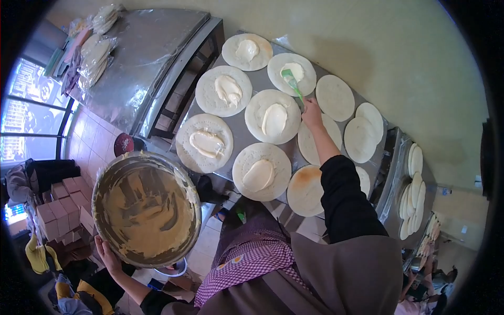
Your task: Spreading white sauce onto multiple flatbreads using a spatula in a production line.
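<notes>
My left hand (105,256) grips the near rim of a large metal bowl (193,197), whose inside is smeared with pale cream (145,240). Stretched out over the metal table (256,80), my right hand (312,113) holds a green spatula (293,84). The spatula's blade rests in the cream on a round flatbread (275,84) at the table's far side. Several other flatbreads nearby, such as one in the middle (252,114), each carry a patch of cream. To the right, plain flatbreads (334,98) bear none; my right arm partly covers some of them.
Left of my table stands another metal-topped table (157,35) with bagged flatbreads (94,59). A red tub (124,144) is on the tiled floor. Stacked boxes (65,208) lie at the left. More flatbreads (413,197) are piled at right, and other people (429,283) show at the lower right.
</notes>
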The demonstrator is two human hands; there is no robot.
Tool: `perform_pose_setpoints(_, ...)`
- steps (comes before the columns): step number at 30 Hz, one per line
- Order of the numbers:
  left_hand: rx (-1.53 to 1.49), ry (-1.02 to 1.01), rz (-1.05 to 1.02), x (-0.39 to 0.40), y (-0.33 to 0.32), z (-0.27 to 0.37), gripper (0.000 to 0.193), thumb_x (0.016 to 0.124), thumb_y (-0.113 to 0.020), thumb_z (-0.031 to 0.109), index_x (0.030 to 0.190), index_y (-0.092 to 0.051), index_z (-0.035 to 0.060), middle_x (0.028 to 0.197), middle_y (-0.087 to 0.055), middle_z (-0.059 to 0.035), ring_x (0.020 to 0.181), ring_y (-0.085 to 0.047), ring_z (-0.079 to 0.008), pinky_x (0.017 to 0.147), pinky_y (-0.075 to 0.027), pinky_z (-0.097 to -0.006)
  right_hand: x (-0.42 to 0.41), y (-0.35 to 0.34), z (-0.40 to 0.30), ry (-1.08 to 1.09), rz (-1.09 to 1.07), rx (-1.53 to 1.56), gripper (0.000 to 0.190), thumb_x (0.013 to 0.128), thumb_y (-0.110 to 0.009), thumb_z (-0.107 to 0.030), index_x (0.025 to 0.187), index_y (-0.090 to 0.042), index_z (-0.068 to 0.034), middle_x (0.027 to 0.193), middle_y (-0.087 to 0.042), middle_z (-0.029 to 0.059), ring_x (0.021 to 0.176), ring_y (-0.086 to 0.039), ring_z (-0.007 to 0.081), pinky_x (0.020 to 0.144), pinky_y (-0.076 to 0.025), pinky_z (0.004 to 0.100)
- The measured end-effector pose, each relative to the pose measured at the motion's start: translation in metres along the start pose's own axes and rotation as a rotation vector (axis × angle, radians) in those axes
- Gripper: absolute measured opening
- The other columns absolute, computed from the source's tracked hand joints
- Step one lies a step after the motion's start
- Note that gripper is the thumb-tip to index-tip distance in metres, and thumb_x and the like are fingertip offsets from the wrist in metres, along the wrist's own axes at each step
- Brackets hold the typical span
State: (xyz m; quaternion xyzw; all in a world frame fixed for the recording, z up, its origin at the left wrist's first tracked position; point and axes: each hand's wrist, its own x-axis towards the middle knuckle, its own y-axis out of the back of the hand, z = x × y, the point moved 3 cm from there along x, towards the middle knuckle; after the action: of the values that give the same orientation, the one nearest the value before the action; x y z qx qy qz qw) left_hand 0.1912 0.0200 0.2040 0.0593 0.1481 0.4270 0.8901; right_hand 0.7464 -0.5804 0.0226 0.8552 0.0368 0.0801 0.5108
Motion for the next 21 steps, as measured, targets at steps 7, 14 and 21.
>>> perform_pose_setpoints(7,0.254,0.04,0.161,0.001,0.028,-0.013,0.05,0.092,-0.045,0.017,0.135,-0.031,-0.0041,0.134,-0.04,-0.0118,0.121,-0.038,-0.0182,0.101,-0.03,-0.0301,-0.024,0.034,-0.004,-0.018,-0.167,0.226,0.039,0.073,-0.048,0.003,0.109,-0.062,-0.005,0.1,-0.062,0.0163,0.088,-0.061,0.0279,0.078,-0.047,0.0325)
perform_pose_setpoints(14,0.254,-0.044,0.023,-0.002,0.004,0.001,0.041,0.091,-0.046,0.012,0.129,-0.04,-0.0019,0.123,-0.049,-0.0068,0.113,-0.044,-0.014,0.095,-0.035,-0.0253,-0.095,0.089,-0.127,-0.173,-0.519,0.749,0.033,0.088,-0.048,-0.009,0.121,-0.052,-0.005,0.095,-0.057,0.0039,0.065,-0.047,0.0034,0.054,-0.041,0.0185)
perform_pose_setpoints(21,0.1,-0.03,-0.026,-0.025,-0.015,0.015,0.012,0.086,-0.045,0.005,0.097,-0.049,0.0017,0.09,-0.05,0.001,0.082,-0.045,-0.0056,0.074,-0.039,-0.0206,-0.198,0.002,-0.34,0.061,-1.081,0.711,0.028,0.089,-0.05,-0.011,0.115,-0.056,-0.004,0.079,-0.063,0.0003,0.052,-0.044,0.0031,0.046,-0.038,0.0181)
